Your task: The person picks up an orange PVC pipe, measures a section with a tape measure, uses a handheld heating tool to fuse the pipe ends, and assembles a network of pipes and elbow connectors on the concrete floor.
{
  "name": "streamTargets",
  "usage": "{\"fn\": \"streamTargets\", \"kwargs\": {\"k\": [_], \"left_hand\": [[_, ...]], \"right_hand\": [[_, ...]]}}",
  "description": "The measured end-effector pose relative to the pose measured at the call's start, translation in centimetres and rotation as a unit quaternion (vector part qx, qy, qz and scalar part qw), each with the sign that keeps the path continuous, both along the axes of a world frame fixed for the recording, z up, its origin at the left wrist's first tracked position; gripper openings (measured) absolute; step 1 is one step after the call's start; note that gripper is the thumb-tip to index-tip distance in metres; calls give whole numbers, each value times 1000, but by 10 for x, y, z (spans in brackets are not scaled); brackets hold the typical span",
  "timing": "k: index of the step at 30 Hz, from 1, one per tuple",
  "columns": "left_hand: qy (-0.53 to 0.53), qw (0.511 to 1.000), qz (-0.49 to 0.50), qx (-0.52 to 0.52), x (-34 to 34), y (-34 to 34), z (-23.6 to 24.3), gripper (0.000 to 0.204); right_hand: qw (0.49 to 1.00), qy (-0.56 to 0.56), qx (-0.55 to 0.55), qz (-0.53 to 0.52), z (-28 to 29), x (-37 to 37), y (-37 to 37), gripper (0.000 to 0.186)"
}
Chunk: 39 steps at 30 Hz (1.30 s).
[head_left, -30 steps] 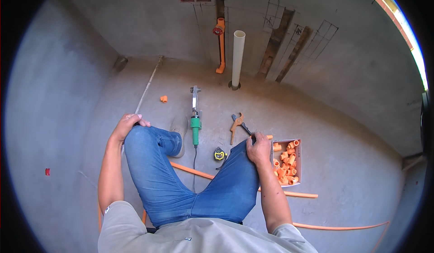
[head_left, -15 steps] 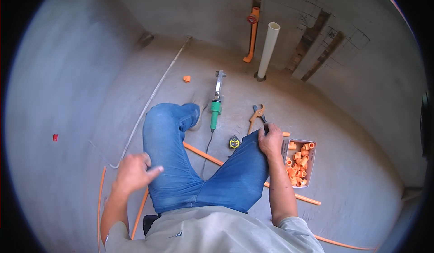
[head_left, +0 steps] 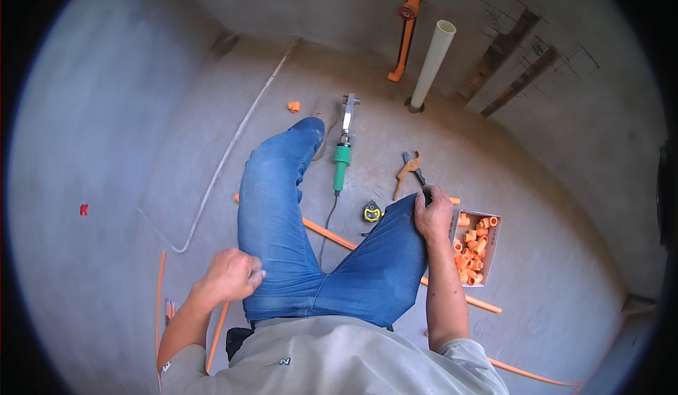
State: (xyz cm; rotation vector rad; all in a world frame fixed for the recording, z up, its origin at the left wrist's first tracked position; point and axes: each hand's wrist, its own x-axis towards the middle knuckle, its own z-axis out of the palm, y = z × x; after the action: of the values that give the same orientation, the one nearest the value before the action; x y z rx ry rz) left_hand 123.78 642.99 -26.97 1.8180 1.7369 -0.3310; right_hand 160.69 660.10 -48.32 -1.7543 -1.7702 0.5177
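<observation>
My left hand (head_left: 236,273) hovers beside my left thigh, its fingers curled in, and no object shows in it. On my right knee rests my right hand (head_left: 433,215), fingers draped over the denim and holding nothing I can see; a dark patch lies at the fingertips. Just beyond that knee is a pipe cutter (head_left: 409,171) with orange and dark handles. A yellow and black tape measure (head_left: 371,212) sits between my legs. The green-handled pipe welding iron (head_left: 342,160) lies farther off, trailing its cord. Right of the knee stands a box (head_left: 497,243) of orange pipe fittings.
Orange pipes (head_left: 326,232) lie across the floor, partly under my legs. One loose fitting (head_left: 294,106) is near my left foot. A white upright pipe (head_left: 432,67) and an orange pipe with a red valve (head_left: 405,42) stand by the far wall. A red scrap (head_left: 84,210) is at left.
My left hand has turned and drawn its extended thumb in. My left leg has shifted, its knee moving right. The view has tilted slightly; my right hand stays on the knee.
</observation>
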Motion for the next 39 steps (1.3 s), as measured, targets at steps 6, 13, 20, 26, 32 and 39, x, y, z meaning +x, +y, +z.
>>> {"fn": "streamTargets", "kwargs": {"k": [6, 13, 20, 26, 32, 39], "left_hand": [[-56, 994, -41, -82, -7, -47, 4, 25], [-83, 949, 301, 43, -44, -117, -54, 70], [-229, 914, 334, -17, -48, -148, -100, 134], [-264, 873, 402, -81, -47, -182, -84, 133], [-267, 830, 386, -302, -119, -159, -90, 106], [223, 966, 93, -91, -252, -49, -118, 67]], "right_hand": [[999, 21, -11, 39, 1, -24, 7, 21], [997, 35, -25, 64, -5, -26, 11, 23], [995, 49, -45, 80, -2, -34, 13, 24], [994, 42, -28, 97, 3, -42, 10, 23], [995, 34, -12, 93, 7, -39, 6, 21], [999, 19, -25, 31, -2, -15, -6, 19]]}}
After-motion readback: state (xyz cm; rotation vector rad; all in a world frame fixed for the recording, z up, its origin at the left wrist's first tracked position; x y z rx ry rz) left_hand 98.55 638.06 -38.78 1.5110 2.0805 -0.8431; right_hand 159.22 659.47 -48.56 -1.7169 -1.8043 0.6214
